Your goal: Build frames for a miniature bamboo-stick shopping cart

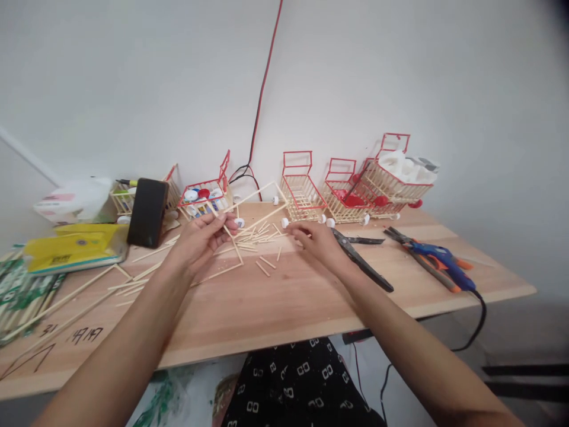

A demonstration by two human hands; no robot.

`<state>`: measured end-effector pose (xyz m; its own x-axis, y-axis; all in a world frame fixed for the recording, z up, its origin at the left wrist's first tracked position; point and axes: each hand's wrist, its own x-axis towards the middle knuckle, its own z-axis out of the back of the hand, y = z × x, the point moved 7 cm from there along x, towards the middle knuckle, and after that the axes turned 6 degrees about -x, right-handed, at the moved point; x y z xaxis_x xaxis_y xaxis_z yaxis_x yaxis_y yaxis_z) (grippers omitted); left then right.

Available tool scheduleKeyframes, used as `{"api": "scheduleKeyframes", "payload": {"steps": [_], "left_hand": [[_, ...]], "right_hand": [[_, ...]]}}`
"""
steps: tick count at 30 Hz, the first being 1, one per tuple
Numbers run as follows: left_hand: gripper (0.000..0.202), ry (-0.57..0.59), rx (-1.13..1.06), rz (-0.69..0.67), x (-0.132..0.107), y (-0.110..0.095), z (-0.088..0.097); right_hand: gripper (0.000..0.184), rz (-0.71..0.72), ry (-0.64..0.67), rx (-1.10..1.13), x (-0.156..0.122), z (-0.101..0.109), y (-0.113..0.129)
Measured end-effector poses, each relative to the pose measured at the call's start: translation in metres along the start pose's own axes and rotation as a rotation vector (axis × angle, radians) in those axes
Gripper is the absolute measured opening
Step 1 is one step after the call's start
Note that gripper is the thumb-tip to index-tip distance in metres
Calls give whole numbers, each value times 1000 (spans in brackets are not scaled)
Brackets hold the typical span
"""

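My left hand (202,237) is closed round one side of a rectangular frame of thin wooden sticks (263,220), tilted up above the table. My right hand (317,240) hovers at the right of a pile of short wooden sticks (253,236); its fingers are loosely bent and apart, with nothing visible in them. Just right of that hand lie black-handled pliers (367,264). Behind both hands, a small stick-built shopping cart (304,193) with red edging and white wheels stands by the wall.
More small carts (347,196) line the wall, some filled with caps. A blue glue gun (440,261) with a cord rests at the right beside orange-handled pliers (433,270). At the left are a phone (148,213), a yellow pack (75,246) and green-wrapped stick bundles (26,293).
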<state>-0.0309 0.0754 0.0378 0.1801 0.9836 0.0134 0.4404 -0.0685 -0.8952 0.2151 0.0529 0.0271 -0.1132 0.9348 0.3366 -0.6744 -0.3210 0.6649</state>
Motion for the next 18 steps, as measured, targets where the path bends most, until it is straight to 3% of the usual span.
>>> {"api": "scheduleKeyframes", "payload": {"steps": [4,8,13,18], "left_hand": [[14,-48,-53,-40,0,-4,14],[13,-52,-51,-46,-3,-3,14],[23,-58,8,-18,-4,4,11],[28,-49,41,26,-5,16,7]], "right_hand": [[23,65,185,-569,12,-25,15],[23,40,297,-894,21,-39,21],[25,45,359,-989,21,-44,24],[25,-22,339,-930,11,-40,15]]}}
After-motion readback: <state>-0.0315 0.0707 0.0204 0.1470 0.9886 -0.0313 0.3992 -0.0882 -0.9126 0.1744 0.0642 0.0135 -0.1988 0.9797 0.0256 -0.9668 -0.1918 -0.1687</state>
